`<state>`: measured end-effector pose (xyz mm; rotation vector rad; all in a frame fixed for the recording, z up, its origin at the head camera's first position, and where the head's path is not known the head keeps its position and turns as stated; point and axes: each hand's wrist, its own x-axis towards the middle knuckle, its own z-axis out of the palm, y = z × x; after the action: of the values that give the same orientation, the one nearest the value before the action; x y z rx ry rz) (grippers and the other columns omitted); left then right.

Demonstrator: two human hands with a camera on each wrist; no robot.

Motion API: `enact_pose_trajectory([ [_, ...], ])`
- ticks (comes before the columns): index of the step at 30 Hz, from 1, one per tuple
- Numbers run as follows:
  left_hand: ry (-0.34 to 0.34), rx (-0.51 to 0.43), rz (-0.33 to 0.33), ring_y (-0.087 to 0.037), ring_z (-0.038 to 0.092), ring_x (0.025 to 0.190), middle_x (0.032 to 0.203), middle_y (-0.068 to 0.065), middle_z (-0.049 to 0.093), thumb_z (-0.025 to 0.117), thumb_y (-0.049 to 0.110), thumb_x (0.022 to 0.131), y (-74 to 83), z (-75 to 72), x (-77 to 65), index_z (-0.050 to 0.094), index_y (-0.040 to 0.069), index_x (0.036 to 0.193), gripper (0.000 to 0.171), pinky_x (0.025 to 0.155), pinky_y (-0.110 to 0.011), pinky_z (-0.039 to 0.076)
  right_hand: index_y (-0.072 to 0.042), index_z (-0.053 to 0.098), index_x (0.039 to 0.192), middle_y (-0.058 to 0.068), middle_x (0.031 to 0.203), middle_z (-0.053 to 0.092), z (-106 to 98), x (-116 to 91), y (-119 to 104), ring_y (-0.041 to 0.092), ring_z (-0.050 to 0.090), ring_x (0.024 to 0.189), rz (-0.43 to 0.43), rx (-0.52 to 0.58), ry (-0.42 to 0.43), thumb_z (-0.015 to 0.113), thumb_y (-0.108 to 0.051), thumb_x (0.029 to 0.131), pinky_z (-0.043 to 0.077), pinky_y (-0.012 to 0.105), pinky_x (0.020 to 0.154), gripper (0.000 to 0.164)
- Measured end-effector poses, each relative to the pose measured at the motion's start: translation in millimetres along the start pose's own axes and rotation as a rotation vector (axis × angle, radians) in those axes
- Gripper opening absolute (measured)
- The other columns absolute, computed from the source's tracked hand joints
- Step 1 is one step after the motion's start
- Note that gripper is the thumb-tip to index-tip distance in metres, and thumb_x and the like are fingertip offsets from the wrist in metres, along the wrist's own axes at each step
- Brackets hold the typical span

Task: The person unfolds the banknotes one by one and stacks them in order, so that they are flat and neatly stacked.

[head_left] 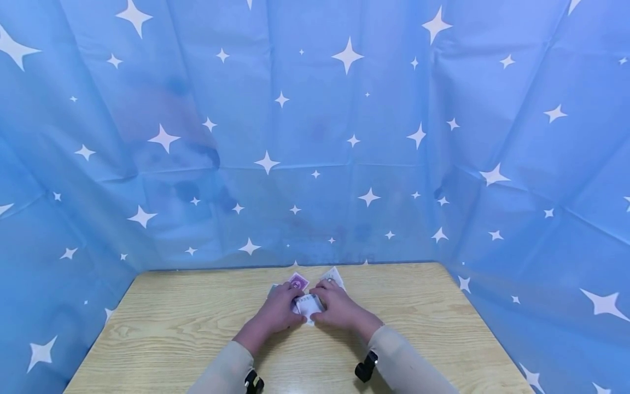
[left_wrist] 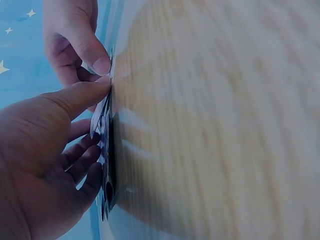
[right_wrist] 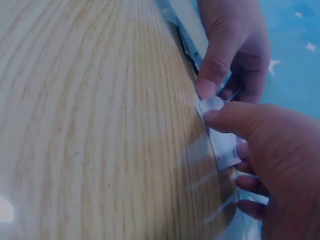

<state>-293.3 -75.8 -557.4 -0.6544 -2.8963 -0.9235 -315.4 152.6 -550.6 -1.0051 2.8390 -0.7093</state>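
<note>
Head view: both forearms, in pale sleeves (head_left: 223,372), extend forward and converge over the desk (head_left: 187,312). Left hand (head_left: 280,309) and right hand (head_left: 339,307) face each other, backs upward, thumb tips near one another on the near side. Grip state, both hands: nearly closed, thumb and fingers pinching one white paper slip (head_left: 309,305). Slip position: between the hands, toward the far part of the desk. A purple paper slip (head_left: 298,281) is visible just beyond the left hand; a pale paper slip (head_left: 334,274) projects beyond the right. Both wrist views: thumbs lie extended toward the white slip's near edge; the other fingers curl on the far side.
</note>
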Motion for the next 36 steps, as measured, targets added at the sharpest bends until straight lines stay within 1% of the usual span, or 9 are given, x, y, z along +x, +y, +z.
enact_pose_trajectory([
  [3, -0.003, 0.006, 0.012, -0.039, 0.063, 0.125, 0.136, -0.017, 0.067, 0.095, 0.023, 0.088, -0.9, 0.0, 1.1, 0.073, 0.004, 0.133, 0.054, 0.108, -0.057, 0.053, 0.0, 0.068, 0.142, 0.014, 0.138, 0.062, 1.0, -0.3, 0.5, 0.031, 0.056, 0.127, -0.005, -0.002, 0.022, 0.089, -0.025, 0.093, 0.052, 0.054, 0.111, 0.059],
  [7, -0.009, -0.018, 0.0, -0.04, 0.062, 0.13, 0.139, -0.017, 0.067, 0.091, 0.018, 0.092, -2.1, 1.6, 2.0, 0.073, 0.005, 0.136, 0.049, 0.112, -0.057, 0.052, 0.0, 0.07, 0.138, 0.013, 0.133, 0.063, 3.5, -1.0, 2.4, 0.029, 0.057, 0.123, -0.019, -0.007, 0.057, 0.089, -0.024, 0.093, 0.053, 0.051, 0.108, 0.054],
  [13, -0.008, -0.057, -0.005, -0.04, 0.062, 0.134, 0.142, -0.017, 0.066, 0.085, 0.01, 0.097, -3.6, 2.6, 4.8, 0.073, 0.005, 0.139, 0.044, 0.114, -0.057, 0.052, 0.002, 0.07, 0.135, 0.013, 0.129, 0.064, 5.0, -2.0, 3.2, 0.028, 0.058, 0.12, -0.011, 0.035, 0.084, 0.089, -0.019, 0.093, 0.056, 0.048, 0.105, 0.051],
  [16, -0.006, -0.085, -0.013, -0.035, 0.065, 0.129, 0.138, -0.013, 0.067, 0.083, 0.008, 0.098, -4.0, 2.3, 6.6, 0.073, 0.006, 0.136, 0.039, 0.11, -0.053, 0.055, 0.0, 0.07, 0.136, 0.012, 0.129, 0.064, 5.8, -2.0, 3.7, 0.027, 0.058, 0.12, -0.006, 0.041, 0.092, 0.088, -0.018, 0.094, 0.056, 0.047, 0.105, 0.05],
  [20, -0.009, -0.121, -0.017, -0.026, 0.067, 0.114, 0.126, -0.008, 0.068, 0.082, 0.004, 0.098, -4.0, 1.8, 8.0, 0.075, 0.007, 0.131, 0.033, 0.099, -0.047, 0.059, -0.002, 0.071, 0.136, 0.009, 0.128, 0.065, 9.0, -1.8, 5.6, 0.023, 0.058, 0.118, 0.015, 0.063, 0.098, 0.086, -0.016, 0.096, 0.056, 0.044, 0.103, 0.045],
  [26, 0.002, -0.152, -0.011, -0.018, 0.064, 0.102, 0.117, -0.004, 0.069, 0.081, -0.001, 0.096, -7.3, -2.3, 6.6, 0.077, 0.009, 0.126, 0.032, 0.089, -0.04, 0.059, -0.009, 0.077, 0.127, 0.002, 0.119, 0.071, 14.4, 1.6, 3.0, 0.017, 0.065, 0.106, 0.086, 0.17, 0.145, 0.08, -0.01, 0.102, 0.059, 0.04, 0.095, 0.026],
  [29, 0.004, -0.191, -0.008, -0.016, 0.063, 0.098, 0.113, -0.002, 0.069, 0.081, -0.001, 0.096, -8.6, -1.3, 5.6, 0.077, 0.01, 0.126, 0.032, 0.085, -0.037, 0.058, -0.012, 0.079, 0.121, -0.001, 0.114, 0.072, 14.7, -1.6, 1.2, 0.015, 0.067, 0.102, 0.117, 0.253, 0.187, 0.078, -0.008, 0.103, 0.059, 0.036, 0.09, 0.018],
  [33, -0.007, -0.245, -0.006, -0.012, 0.063, 0.093, 0.108, 0.002, 0.07, 0.079, 0.002, 0.1, -7.0, 0.5, 6.2, 0.077, 0.012, 0.128, 0.03, 0.08, -0.033, 0.057, -0.014, 0.081, 0.116, -0.001, 0.109, 0.073, 13.3, -8.0, 2.2, 0.015, 0.067, 0.097, 0.136, 0.384, 0.232, 0.077, -0.005, 0.104, 0.058, 0.031, 0.084, 0.015],
  [36, 0.006, -0.28, 0.012, -0.01, 0.063, 0.09, 0.104, 0.004, 0.071, 0.078, 0.003, 0.101, -6.5, -0.5, 6.5, 0.078, 0.012, 0.127, 0.027, 0.079, -0.032, 0.057, -0.017, 0.082, 0.115, -0.002, 0.11, 0.075, 12.3, -9.7, 3.1, 0.016, 0.067, 0.1, 0.167, 0.47, 0.236, 0.076, -0.008, 0.105, 0.058, 0.03, 0.086, 0.014],
])
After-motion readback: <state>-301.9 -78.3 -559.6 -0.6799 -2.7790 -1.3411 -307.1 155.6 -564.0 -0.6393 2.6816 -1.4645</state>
